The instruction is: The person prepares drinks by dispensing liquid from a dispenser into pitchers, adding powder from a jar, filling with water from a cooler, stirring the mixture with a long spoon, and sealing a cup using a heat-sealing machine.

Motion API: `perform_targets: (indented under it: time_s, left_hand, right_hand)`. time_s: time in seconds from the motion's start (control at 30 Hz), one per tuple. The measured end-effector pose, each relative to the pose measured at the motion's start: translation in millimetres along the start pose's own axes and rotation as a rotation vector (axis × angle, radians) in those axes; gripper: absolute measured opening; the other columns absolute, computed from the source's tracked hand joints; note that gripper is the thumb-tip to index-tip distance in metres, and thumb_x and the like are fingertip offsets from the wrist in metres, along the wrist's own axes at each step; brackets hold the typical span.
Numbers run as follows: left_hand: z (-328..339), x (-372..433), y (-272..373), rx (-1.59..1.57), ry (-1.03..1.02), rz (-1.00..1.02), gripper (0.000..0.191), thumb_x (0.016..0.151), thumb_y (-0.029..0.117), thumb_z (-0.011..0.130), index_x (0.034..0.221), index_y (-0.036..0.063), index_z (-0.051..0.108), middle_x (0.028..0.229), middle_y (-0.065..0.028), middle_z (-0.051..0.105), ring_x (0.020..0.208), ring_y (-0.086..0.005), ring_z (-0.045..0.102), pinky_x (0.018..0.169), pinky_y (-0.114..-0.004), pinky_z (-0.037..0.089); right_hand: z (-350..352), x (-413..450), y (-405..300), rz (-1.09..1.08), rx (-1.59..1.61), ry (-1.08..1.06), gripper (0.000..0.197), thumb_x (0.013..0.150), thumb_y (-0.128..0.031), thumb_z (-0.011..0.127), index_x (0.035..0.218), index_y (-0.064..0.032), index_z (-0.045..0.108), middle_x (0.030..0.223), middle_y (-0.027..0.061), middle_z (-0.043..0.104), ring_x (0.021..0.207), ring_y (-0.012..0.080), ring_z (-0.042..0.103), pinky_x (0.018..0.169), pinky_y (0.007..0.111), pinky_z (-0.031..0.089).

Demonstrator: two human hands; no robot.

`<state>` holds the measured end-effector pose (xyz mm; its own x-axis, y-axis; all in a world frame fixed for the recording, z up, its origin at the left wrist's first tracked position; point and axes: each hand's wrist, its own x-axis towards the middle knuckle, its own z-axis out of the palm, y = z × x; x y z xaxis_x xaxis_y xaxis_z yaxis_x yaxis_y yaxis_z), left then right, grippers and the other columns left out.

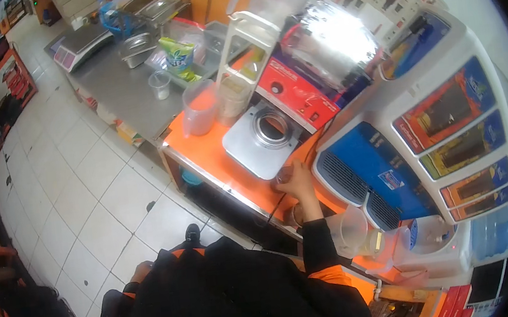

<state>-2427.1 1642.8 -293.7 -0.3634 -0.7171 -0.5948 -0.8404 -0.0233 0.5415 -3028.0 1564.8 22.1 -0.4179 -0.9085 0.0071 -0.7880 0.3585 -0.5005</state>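
Note:
My right hand [300, 183] reaches over the orange counter [232, 175], its fingers curled around a small cup with dark brown contents [283, 177]. The cup is by the front corner of a silver plate with a round ring [252, 147], which projects from a red countertop machine, seemingly a cup sealer [295, 90]. Another brown container [294, 214] stands nearer to me, partly hidden by my forearm. Low at my left side, my left hand [142, 271] shows only in part; its fingers are mostly hidden.
A blue and white drink dispenser [378, 172] stands right of my hand. Clear plastic pitchers [349, 232] are near my sleeve; another pitcher [200, 110] and a white rack [243, 61] stand beyond the plate. A steel table [118, 80] holds a scale [84, 46]. A cable crosses the counter.

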Motion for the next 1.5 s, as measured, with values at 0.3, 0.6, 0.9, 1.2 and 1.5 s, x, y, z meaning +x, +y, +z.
perform_targets:
  time_s: [0.3,0.6,0.9,1.2,1.5]
  left_hand:
    - [-66,37,17,0.052,0.027,-0.096,0.041,0.086,0.034,0.054,0.11,0.0014,0.063,0.115,-0.0172,0.061,0.111,-0.0316,0.056,0.098,-0.038,0.041]
    - [-203,162,211,-0.043,-0.47,0.406,0.046,0.099,0.039,0.036,0.088,0.0156,0.074,0.081,-0.0052,0.068,0.075,-0.017,0.059,0.073,-0.033,0.046]
    - [-191,179,427,-1.382,-0.975,0.4,0.056,0.088,0.023,0.063,0.135,0.0085,0.036,0.127,-0.0058,0.051,0.121,-0.0183,0.046,0.105,-0.034,0.035]
    - [-172,159,433,-1.604,-0.913,0.273,0.032,0.089,0.016,0.059,0.118,0.0102,0.045,0.122,-0.0054,0.052,0.119,-0.0184,0.049,0.105,-0.035,0.035]
    - [-174,152,431,-1.585,-0.888,0.184,0.027,0.091,0.022,0.058,0.112,0.0093,0.047,0.122,-0.0081,0.052,0.121,-0.021,0.049,0.105,-0.034,0.037]
  right_hand:
    - [-60,3,-30,0.004,-0.031,-0.048,0.064,0.049,-0.025,0.08,0.1,-0.0018,0.049,0.1,0.0231,0.054,0.093,0.0405,0.054,0.081,0.044,0.046]
    - [-129,26,-119,-0.008,-0.027,-0.01,0.053,0.05,-0.018,0.081,0.081,-0.0052,0.04,0.077,0.0098,0.051,0.075,0.0214,0.05,0.071,0.031,0.043]
    - [-83,94,-147,0.152,0.01,0.165,0.048,0.061,-0.02,0.078,0.083,-0.0066,0.037,0.081,0.0071,0.051,0.075,0.0129,0.046,0.067,0.026,0.042]
    - [-48,117,-145,0.193,0.025,0.134,0.05,0.065,-0.015,0.075,0.103,0.0004,0.046,0.101,0.0122,0.057,0.09,0.0183,0.057,0.076,0.029,0.048]
    - [-2,125,-132,0.218,-0.125,0.16,0.056,0.057,-0.021,0.083,0.088,-0.0036,0.04,0.081,0.0093,0.052,0.075,0.0191,0.053,0.069,0.031,0.047]
